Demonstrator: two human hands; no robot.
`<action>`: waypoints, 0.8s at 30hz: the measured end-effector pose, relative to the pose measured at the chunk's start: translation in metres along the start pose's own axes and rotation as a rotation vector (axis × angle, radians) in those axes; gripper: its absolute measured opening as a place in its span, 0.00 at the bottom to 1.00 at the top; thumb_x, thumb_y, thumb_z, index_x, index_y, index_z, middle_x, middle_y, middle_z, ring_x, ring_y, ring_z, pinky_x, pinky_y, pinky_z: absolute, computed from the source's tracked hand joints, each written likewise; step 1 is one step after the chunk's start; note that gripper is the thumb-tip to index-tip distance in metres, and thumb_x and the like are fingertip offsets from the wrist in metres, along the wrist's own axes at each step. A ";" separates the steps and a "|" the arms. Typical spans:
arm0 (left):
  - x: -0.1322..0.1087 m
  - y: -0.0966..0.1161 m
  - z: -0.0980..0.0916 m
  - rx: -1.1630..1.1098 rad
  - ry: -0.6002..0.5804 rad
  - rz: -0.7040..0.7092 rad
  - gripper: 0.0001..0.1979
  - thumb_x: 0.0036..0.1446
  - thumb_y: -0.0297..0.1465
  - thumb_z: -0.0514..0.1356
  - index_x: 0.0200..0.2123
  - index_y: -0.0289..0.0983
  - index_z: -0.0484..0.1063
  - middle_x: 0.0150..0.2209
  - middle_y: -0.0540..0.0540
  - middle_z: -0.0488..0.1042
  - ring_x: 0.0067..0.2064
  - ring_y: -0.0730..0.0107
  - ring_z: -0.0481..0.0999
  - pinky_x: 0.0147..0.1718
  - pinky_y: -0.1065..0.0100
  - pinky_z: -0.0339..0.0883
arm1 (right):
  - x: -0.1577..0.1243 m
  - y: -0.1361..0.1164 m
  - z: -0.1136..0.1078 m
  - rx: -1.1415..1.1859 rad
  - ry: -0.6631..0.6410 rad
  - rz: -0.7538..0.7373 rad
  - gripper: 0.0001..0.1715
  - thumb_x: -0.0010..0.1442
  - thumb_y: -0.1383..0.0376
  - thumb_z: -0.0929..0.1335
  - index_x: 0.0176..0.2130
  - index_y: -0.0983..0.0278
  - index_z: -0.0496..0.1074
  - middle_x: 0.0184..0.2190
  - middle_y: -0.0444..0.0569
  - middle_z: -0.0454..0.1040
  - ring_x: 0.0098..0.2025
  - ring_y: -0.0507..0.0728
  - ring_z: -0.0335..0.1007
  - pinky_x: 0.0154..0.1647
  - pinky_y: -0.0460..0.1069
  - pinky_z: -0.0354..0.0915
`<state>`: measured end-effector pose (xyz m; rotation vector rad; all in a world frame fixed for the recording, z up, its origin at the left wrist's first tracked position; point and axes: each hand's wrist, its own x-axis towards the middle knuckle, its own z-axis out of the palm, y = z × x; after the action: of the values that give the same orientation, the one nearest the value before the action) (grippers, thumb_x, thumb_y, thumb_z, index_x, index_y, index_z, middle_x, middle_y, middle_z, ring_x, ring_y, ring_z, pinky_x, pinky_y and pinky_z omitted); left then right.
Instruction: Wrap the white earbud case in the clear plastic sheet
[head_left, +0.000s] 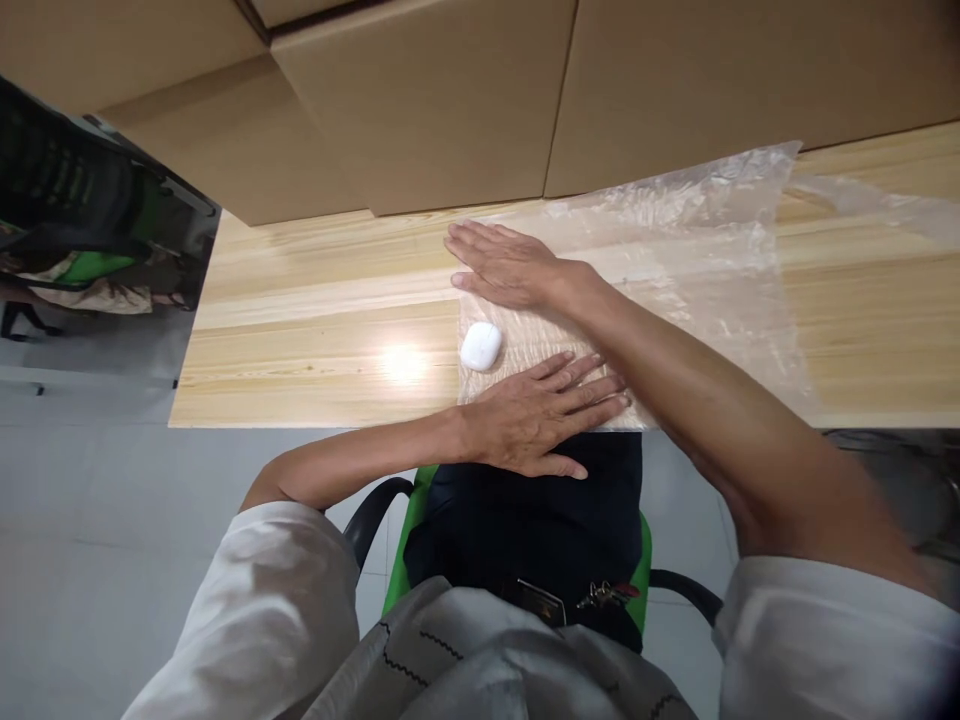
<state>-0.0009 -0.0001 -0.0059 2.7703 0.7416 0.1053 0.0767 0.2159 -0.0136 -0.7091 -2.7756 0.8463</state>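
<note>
A clear plastic wrap sheet (720, 290), wrinkled in places, is spread over the wooden table. Near its left edge sits a small white rounded case (481, 346), untouched, between my two hands. My left hand (544, 415) lies flat by the table's front edge with fingers spread, partly on the sheet and pointing right. Farther back, my right hand (502, 262) rests palm down at the sheet's left side, its fingers stretched out to the left. My right forearm crosses above the sheet. Neither hand grips anything.
Large cardboard boxes (450, 110) stand along the table's back edge. The wooden table (300, 330) ends at the left, where a person's foot and a chair show beyond. I sit in a green chair (409, 540) with black armrests. Another plastic strip (885, 205) lies at the right.
</note>
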 end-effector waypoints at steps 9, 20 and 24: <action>-0.003 -0.012 0.000 0.020 0.006 0.031 0.51 0.86 0.64 0.50 0.93 0.35 0.53 0.93 0.30 0.54 0.95 0.33 0.48 0.92 0.33 0.48 | -0.012 -0.019 -0.020 -0.058 -0.060 0.059 0.55 0.84 0.34 0.55 0.96 0.52 0.47 0.96 0.36 0.42 0.98 0.63 0.33 0.99 0.62 0.35; -0.004 -0.011 0.000 -0.012 -0.063 0.009 0.51 0.85 0.62 0.53 0.95 0.40 0.46 0.95 0.37 0.46 0.95 0.30 0.46 0.92 0.29 0.47 | -0.129 0.006 -0.012 0.021 -0.021 0.065 0.55 0.85 0.30 0.56 0.94 0.52 0.55 0.96 0.44 0.46 0.97 0.70 0.37 0.99 0.70 0.37; -0.005 -0.011 0.000 -0.008 -0.075 0.008 0.53 0.85 0.62 0.54 0.95 0.38 0.45 0.96 0.38 0.42 0.96 0.31 0.41 0.93 0.31 0.43 | -0.118 0.036 -0.021 -0.027 0.068 0.075 0.52 0.86 0.34 0.59 0.94 0.49 0.54 0.96 0.41 0.48 0.97 0.69 0.39 0.99 0.71 0.38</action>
<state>-0.0108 0.0064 -0.0089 2.7528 0.7101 0.0065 0.1997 0.1958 -0.0180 -0.8349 -2.7206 0.7834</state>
